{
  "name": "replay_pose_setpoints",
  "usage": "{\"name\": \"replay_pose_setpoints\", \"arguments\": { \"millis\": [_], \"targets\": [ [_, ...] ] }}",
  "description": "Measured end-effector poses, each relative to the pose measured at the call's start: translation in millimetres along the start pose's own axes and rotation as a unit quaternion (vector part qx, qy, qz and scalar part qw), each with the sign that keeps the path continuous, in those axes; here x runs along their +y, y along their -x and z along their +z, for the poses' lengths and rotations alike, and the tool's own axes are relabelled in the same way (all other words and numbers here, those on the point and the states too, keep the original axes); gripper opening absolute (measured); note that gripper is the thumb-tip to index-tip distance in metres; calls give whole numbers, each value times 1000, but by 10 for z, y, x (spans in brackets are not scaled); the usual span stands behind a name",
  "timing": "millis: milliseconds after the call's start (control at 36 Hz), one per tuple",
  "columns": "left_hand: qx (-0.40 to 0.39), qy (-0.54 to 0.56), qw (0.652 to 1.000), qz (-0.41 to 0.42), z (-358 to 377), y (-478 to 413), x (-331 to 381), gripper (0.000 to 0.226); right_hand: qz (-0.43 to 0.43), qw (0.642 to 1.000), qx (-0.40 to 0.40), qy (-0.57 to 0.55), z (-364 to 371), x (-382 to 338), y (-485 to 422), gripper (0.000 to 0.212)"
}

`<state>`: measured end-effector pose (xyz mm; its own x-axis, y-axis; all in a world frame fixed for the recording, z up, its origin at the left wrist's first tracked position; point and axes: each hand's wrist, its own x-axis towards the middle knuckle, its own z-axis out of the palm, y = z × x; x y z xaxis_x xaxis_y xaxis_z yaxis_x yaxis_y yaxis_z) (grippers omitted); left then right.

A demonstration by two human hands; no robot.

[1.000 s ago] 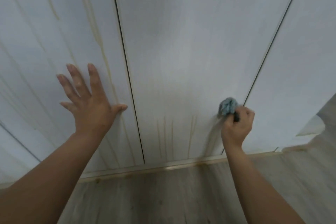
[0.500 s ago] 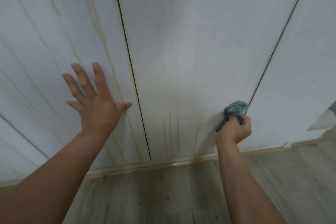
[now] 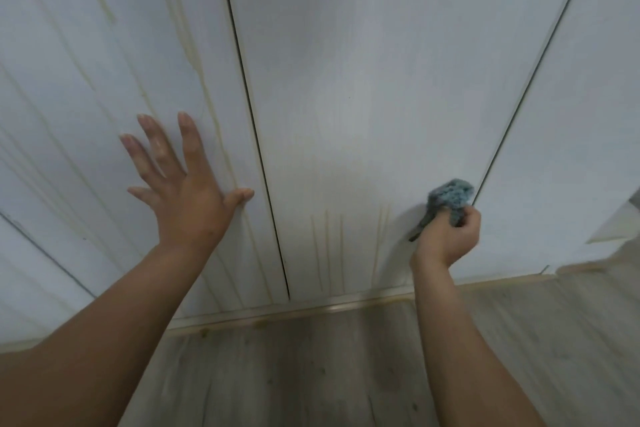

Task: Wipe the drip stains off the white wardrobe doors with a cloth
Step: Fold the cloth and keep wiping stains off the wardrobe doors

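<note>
Several drip stains (image 3: pixel 327 246) remain low on the middle door (image 3: pixel 363 97); right hand (image 3: pixel 446 236) clutches bunched blue cloth (image 3: pixel 450 196), left hand (image 3: pixel 183 180) splayed flat. Next, probably, sweep leftward across them.

The wardrobe doors (image 3: pixel 381 80) are white with a faint blue-grey cast and a fine vertical grain. Thin dark lines (image 3: pixel 256 135) part one door from the next. Left of the cloth (image 3: pixel 450 192), pale yellow-brown drip stains (image 3: pixel 327 243) run as narrow, near-parallel streaks, and farther left they are longer and wandering. The cloth is dusty blue-grey with a nubbly, knitted-looking texture. Below the cloth, the plinth (image 3: pixel 311 311) is cream with ochre blotches, and the floor (image 3: pixel 311 374) is grey-beige wood grain dotted with small dark knots.
</note>
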<state>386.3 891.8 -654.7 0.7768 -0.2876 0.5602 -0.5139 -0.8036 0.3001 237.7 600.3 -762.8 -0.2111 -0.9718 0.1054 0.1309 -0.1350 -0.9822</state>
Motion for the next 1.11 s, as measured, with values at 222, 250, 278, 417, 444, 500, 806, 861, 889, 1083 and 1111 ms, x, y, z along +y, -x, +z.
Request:
{"name": "replay_pose_setpoints", "arguments": {
  "millis": [222,250,278,417,444,500,806,861,889,1083,1111],
  "targets": [
    [0,4,1000,-5,-5,1,15,144,-298,923,-232,70,-7,269,747,16],
    [1,2,1000,-5,-4,-1,14,144,-286,931,-216,68,-11,255,697,16],
    [1,2,1000,-4,-2,-2,14,144,-262,944,-190,60,-8,213,645,15],
    [-2,3,1000,-4,-1,-1,3,143,-109,993,-35,37,65,-30,360,20],
    [-3,3,1000,-5,2,-4,16,143,-107,993,-27,42,76,-60,348,23],
    [-4,2,1000,-7,-2,-6,4,143,-106,993,-33,44,114,-90,470,26],
    [-3,2,1000,-10,-5,1,7,142,-392,872,-284,76,168,275,1210,19],
    [-3,4,1000,-5,-5,-6,21,141,-395,879,-262,49,234,92,1164,20],
    [-5,6,1000,-6,-5,-2,2,141,-404,879,-252,34,289,-19,1161,19],
    [-3,2,1000,-11,-10,2,23,138,-500,845,-189,15,481,-391,1118,19],
    [-4,2,1000,-13,-18,6,22,139,-510,837,-196,27,458,-307,1136,19]
  ]
}}
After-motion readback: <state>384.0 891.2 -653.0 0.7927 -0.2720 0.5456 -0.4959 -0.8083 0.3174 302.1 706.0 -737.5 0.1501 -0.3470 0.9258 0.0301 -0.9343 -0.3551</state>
